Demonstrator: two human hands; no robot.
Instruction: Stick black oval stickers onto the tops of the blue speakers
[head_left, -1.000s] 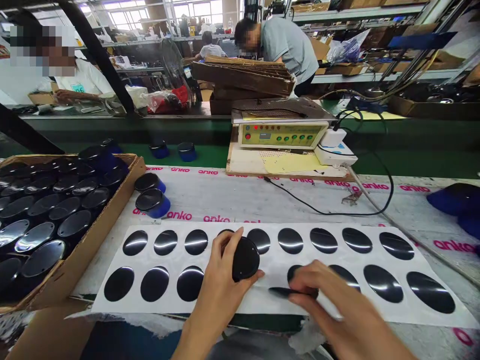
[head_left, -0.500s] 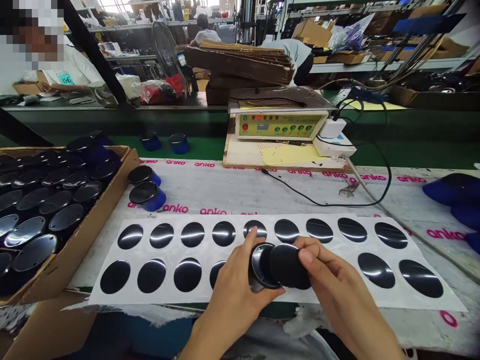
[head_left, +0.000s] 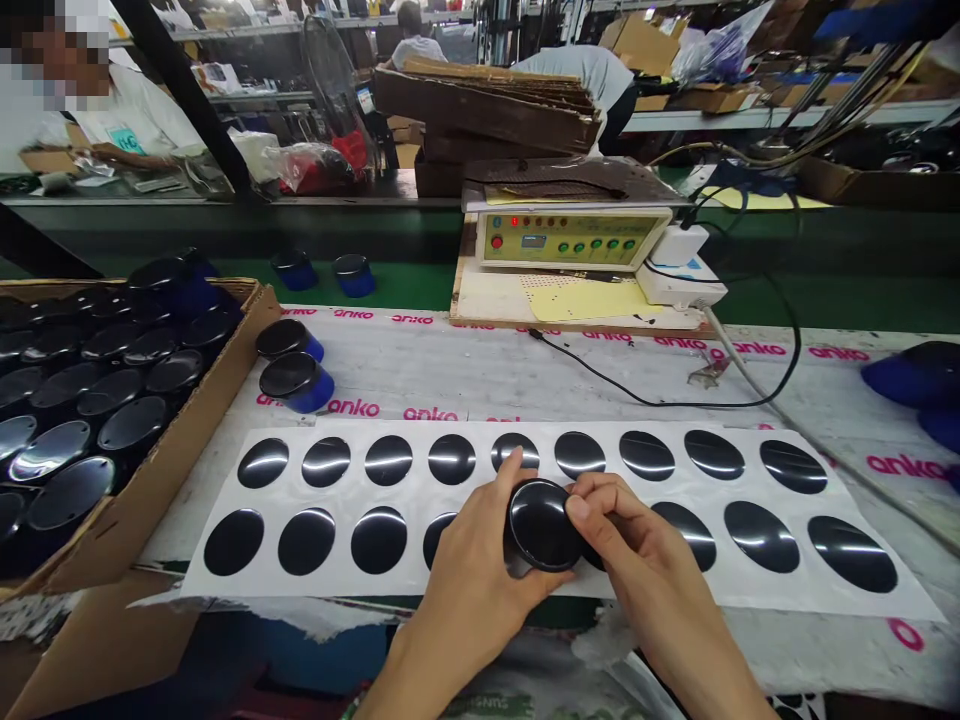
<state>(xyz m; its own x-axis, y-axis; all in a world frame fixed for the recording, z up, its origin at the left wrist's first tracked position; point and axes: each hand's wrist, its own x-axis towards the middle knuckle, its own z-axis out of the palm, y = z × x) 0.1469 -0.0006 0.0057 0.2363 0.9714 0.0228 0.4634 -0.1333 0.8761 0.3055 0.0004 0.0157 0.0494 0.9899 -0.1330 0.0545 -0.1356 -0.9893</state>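
Observation:
My left hand (head_left: 480, 530) is closed around a round, dark, cup-like part whose rim (head_left: 517, 545) faces up toward me. Over its face lies a round black sticker (head_left: 546, 525), now nearly lined up inside the rim. The thumb and fingers of my right hand (head_left: 619, 520) pinch the sticker's upper right edge. Both hands are above a white backing sheet (head_left: 341, 500) with two rows of round glossy black stickers. Part of the lower row is hidden behind my hands.
On the left, a cardboard box (head_left: 187, 430) holds many dark round parts. Several blue parts with black tops (head_left: 296, 382) stand beside and behind it. A control box (head_left: 574, 240) with buttons sits at the back, and a black cable (head_left: 660, 404) crosses the table. Co-workers are beyond.
The black sticker has moved left from beside the round part onto its face, carried by my right hand. My left hand keeps its hold. The camera view has shifted slightly.

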